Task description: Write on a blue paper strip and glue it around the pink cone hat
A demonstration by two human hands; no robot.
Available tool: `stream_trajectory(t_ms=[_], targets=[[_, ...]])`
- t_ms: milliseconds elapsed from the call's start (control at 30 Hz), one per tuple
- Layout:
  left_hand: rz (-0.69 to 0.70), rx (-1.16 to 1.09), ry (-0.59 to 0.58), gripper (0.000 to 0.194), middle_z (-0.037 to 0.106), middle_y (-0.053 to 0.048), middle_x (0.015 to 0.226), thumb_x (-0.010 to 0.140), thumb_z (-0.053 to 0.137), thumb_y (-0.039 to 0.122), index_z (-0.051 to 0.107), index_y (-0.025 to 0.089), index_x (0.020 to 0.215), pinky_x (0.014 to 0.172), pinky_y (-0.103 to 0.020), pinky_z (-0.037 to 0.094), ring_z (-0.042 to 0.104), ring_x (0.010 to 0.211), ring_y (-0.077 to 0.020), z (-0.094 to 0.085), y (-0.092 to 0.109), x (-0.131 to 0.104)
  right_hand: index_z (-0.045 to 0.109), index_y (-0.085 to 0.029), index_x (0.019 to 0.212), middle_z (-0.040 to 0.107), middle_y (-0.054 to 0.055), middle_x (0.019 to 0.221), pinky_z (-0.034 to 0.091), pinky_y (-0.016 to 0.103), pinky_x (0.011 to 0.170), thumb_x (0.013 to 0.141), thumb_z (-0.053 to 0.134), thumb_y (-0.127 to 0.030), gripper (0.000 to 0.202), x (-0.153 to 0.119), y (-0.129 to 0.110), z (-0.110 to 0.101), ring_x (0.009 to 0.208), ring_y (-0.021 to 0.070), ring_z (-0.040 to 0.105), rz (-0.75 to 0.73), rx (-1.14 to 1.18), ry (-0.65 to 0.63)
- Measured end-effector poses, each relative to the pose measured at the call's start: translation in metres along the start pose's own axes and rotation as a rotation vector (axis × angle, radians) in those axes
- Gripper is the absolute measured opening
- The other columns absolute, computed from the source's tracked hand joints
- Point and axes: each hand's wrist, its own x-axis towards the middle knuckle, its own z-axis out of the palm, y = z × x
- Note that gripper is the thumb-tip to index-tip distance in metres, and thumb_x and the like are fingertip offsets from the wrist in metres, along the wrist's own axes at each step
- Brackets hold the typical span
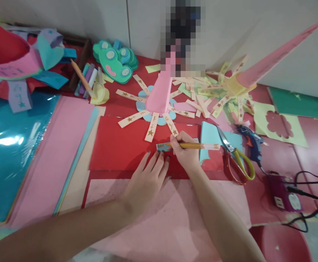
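Note:
My right hand [186, 152] is closed around a gold-coloured pen [194, 145], its tip on a small blue paper strip [163, 147] that bears gold-brown marks. My left hand [150, 173] lies flat with its fingers apart, fingertips at the strip's lower edge. Under both is a red sheet [115, 145]. Just beyond stands a pink paper cone [160, 92] on a light blue flower base [141, 105]. Pale strips [152, 127] with letters and gold stars fan out from it; my right fingers are near one strip's end.
Scissors [231, 149], a glue gun [253, 142] and a purple box with black cable [284, 193] lie on the right. Another pink cone [279, 54] stands behind among paper scraps. Coloured sheets [46, 153], markers [87, 80] and green foam frog shapes [115, 62] are on the left.

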Motion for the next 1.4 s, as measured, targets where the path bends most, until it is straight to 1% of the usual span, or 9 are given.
stream_trajectory(t_ms=[100,300,467,567,767,933,1100,1267,1400], targets=[[0.006,0.005,0.007,0.036,0.062,-0.014,0.115,0.092,0.040,0.027,0.057,0.007,0.117,0.099,-0.042,0.038,0.054,0.111,-0.0258,-0.0002,0.0000,0.0003,0.033,-0.021,0.052,0.036,-0.008,0.041,0.034,0.021,0.041,0.079,0.052,-0.031,0.034,0.0000,-0.0009,0.0004,0.038,0.0072,0.043,-0.016,-0.012,-0.019],[0.017,0.033,-0.008,0.037,0.062,-0.014,0.116,0.092,0.039,0.026,0.056,0.007,0.118,0.099,-0.042,0.038,0.054,0.111,-0.0258,-0.0032,-0.0001,0.0011,0.034,-0.021,0.053,0.036,-0.007,0.042,0.034,0.020,0.042,0.079,0.053,-0.031,0.034,-0.0001,0.0001,0.0009,0.039,0.0067,0.042,-0.038,-0.027,-0.013],[0.016,0.028,0.006,0.036,0.062,-0.014,0.115,0.092,0.039,0.026,0.057,0.007,0.117,0.099,-0.042,0.037,0.055,0.111,-0.0257,-0.0016,-0.0001,0.0012,0.034,-0.021,0.053,0.035,-0.008,0.042,0.033,0.020,0.042,0.080,0.052,-0.031,0.034,-0.0004,0.0004,0.0012,0.039,0.0068,0.042,-0.024,-0.053,0.023],[0.015,0.023,0.004,0.036,0.061,-0.014,0.116,0.092,0.039,0.027,0.056,0.007,0.117,0.099,-0.042,0.038,0.054,0.112,-0.0260,-0.0009,-0.0003,0.0011,0.033,-0.021,0.054,0.034,-0.008,0.043,0.032,0.020,0.042,0.080,0.052,-0.032,0.034,-0.0003,-0.0004,0.0009,0.039,0.0069,0.041,-0.023,-0.039,0.010],[0.014,0.005,-0.016,0.036,0.061,-0.015,0.116,0.092,0.040,0.026,0.056,0.006,0.117,0.099,-0.043,0.039,0.054,0.112,-0.0260,-0.0018,-0.0005,0.0000,0.031,-0.021,0.052,0.036,-0.008,0.042,0.031,0.020,0.041,0.078,0.052,-0.029,0.034,-0.0002,-0.0034,0.0003,0.039,0.0055,0.035,-0.046,-0.059,-0.015],[0.012,0.017,-0.006,0.037,0.061,-0.014,0.117,0.092,0.040,0.027,0.055,0.007,0.118,0.099,-0.043,0.039,0.054,0.112,-0.0261,-0.0009,-0.0002,-0.0015,0.032,-0.021,0.052,0.035,-0.008,0.042,0.031,0.020,0.041,0.079,0.050,-0.029,0.033,-0.0005,-0.0033,0.0004,0.038,0.0060,0.037,-0.022,-0.053,0.027],[0.021,0.026,-0.017,0.036,0.061,-0.014,0.117,0.092,0.040,0.027,0.056,0.008,0.118,0.099,-0.043,0.039,0.054,0.112,-0.0254,-0.0018,-0.0009,-0.0001,0.033,-0.021,0.053,0.034,-0.008,0.041,0.031,0.020,0.041,0.080,0.051,-0.031,0.034,-0.0007,-0.0032,0.0006,0.038,0.0066,0.038,-0.017,-0.054,0.017],[0.021,0.014,-0.016,0.036,0.061,-0.014,0.117,0.091,0.041,0.026,0.056,0.007,0.118,0.100,-0.043,0.038,0.054,0.113,-0.0259,-0.0010,-0.0009,0.0008,0.030,-0.021,0.052,0.036,-0.007,0.043,0.029,0.020,0.041,0.078,0.051,-0.026,0.034,-0.0004,-0.0028,0.0008,0.039,0.0057,0.036,-0.054,-0.058,0.004],[0.006,-0.007,-0.011,0.035,0.061,-0.015,0.117,0.092,0.040,0.026,0.056,0.008,0.118,0.100,-0.043,0.038,0.054,0.113,-0.0257,-0.0007,0.0000,0.0004,0.032,-0.021,0.052,0.034,-0.008,0.042,0.030,0.020,0.041,0.079,0.051,-0.028,0.033,-0.0010,-0.0023,0.0001,0.039,0.0058,0.035,-0.016,-0.036,-0.001]])
